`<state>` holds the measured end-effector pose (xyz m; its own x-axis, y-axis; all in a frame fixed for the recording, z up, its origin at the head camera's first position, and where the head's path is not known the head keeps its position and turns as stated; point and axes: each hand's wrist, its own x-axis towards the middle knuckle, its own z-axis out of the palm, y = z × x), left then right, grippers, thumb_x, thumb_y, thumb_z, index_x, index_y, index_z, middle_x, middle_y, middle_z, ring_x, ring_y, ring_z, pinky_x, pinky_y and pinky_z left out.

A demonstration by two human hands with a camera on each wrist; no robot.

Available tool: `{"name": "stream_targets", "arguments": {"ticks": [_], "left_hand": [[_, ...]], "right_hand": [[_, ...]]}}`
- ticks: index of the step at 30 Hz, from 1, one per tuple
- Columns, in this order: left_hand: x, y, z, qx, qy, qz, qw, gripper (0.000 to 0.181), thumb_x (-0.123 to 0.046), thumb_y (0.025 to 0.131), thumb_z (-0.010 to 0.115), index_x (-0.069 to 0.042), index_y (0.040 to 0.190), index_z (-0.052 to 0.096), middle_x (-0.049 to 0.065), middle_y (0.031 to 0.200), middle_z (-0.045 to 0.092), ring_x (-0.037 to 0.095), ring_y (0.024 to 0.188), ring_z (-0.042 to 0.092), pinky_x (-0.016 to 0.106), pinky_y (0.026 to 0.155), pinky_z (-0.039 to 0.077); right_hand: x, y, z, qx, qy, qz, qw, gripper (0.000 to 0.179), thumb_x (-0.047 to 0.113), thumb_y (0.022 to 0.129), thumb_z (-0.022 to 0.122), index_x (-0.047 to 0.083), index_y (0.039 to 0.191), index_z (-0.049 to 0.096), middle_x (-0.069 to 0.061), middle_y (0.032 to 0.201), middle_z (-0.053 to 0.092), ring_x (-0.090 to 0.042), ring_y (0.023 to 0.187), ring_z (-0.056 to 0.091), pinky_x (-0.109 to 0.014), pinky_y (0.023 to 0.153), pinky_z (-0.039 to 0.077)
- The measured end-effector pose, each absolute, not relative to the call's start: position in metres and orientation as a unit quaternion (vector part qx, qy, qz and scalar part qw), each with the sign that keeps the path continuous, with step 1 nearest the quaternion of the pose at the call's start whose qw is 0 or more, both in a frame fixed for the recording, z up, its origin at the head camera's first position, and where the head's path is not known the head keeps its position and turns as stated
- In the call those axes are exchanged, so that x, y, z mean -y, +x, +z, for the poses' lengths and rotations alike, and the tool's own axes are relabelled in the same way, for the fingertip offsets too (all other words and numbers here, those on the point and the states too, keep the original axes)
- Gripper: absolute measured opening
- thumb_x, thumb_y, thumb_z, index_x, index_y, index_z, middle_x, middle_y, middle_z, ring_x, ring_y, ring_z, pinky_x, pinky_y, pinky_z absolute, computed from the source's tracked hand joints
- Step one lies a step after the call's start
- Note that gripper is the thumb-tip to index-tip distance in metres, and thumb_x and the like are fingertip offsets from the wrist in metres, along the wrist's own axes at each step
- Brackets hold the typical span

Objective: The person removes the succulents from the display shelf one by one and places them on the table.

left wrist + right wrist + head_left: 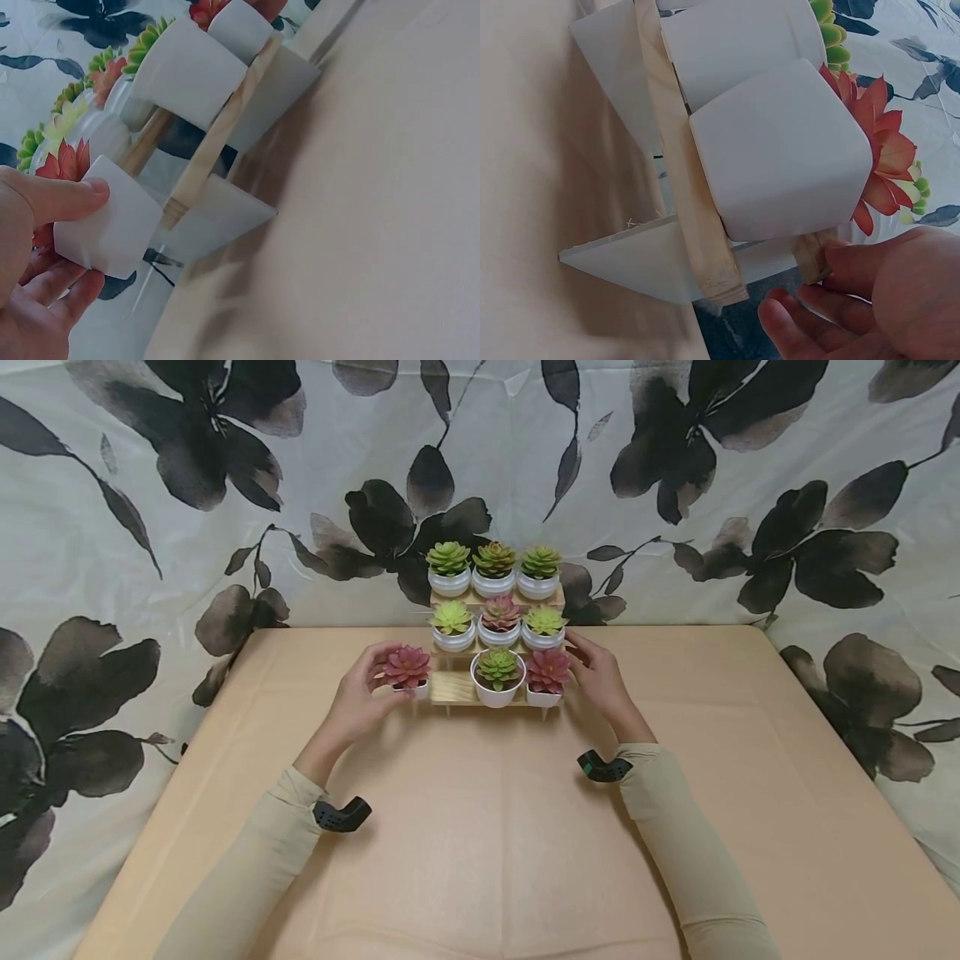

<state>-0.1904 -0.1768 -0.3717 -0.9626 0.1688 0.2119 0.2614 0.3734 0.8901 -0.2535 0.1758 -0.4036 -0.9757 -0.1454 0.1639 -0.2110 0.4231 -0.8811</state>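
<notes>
My left hand point(362, 693) pinches a small white pot with a red succulent point(407, 667), thumb on one side of the pot and fingers on the other. This pot is just off the left end of the front board of a wooden tiered stand point(450, 691). In the left wrist view the white pot point(112, 225) is tilted beside the board's end. My right hand point(603, 681) holds the right end of a higher board point(814, 256) between thumb and fingers. Close by, another red succulent point(547, 670) sits in a squarish white pot point(787, 157) at the front board's right.
A green succulent point(498, 675) in a round white pot stands mid-front. Behind it, two higher tiers carry more potted succulents, among them a pink one point(500, 612). The stand is on a tan-covered table point(502, 827), before a floral cloth point(510, 452).
</notes>
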Motion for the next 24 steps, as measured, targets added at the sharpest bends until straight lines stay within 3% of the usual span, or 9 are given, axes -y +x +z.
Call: {"name": "stream_targets", "arguments": {"ticks": [12, 19, 24], "left_hand": [[0.180, -0.198, -0.381, 0.842, -0.104, -0.529, 0.012, 0.071, 0.007, 0.083, 0.069, 0.000, 0.144, 0.034, 0.022, 0.140, 0.046, 0.036, 0.130, 0.047, 0.049, 0.111, 0.043], [0.189, -0.217, -0.413, 0.843, -0.106, -0.527, 0.012, 0.075, 0.002, 0.082, 0.072, -0.012, 0.146, 0.034, 0.017, 0.141, 0.048, 0.032, 0.131, 0.048, 0.047, 0.110, 0.044], [0.190, -0.221, -0.419, 0.849, -0.114, -0.515, 0.020, 0.074, -0.002, 0.081, 0.075, -0.013, 0.144, 0.036, 0.014, 0.136, 0.052, 0.030, 0.126, 0.051, 0.046, 0.107, 0.047]], "right_hand": [[-0.177, -0.253, -0.404, 0.846, 0.096, 0.525, 0.022, 0.050, 0.005, 0.100, 0.049, 0.009, 0.148, 0.038, -0.014, 0.153, 0.040, -0.035, 0.135, 0.046, -0.045, 0.113, 0.040], [-0.176, -0.253, -0.404, 0.848, 0.094, 0.521, 0.024, 0.049, 0.005, 0.100, 0.049, 0.009, 0.148, 0.039, -0.014, 0.152, 0.041, -0.034, 0.133, 0.048, -0.045, 0.112, 0.041], [-0.175, -0.254, -0.404, 0.847, 0.100, 0.521, 0.032, 0.048, 0.004, 0.099, 0.049, 0.008, 0.146, 0.041, -0.015, 0.151, 0.042, -0.035, 0.132, 0.050, -0.044, 0.111, 0.043]]}}
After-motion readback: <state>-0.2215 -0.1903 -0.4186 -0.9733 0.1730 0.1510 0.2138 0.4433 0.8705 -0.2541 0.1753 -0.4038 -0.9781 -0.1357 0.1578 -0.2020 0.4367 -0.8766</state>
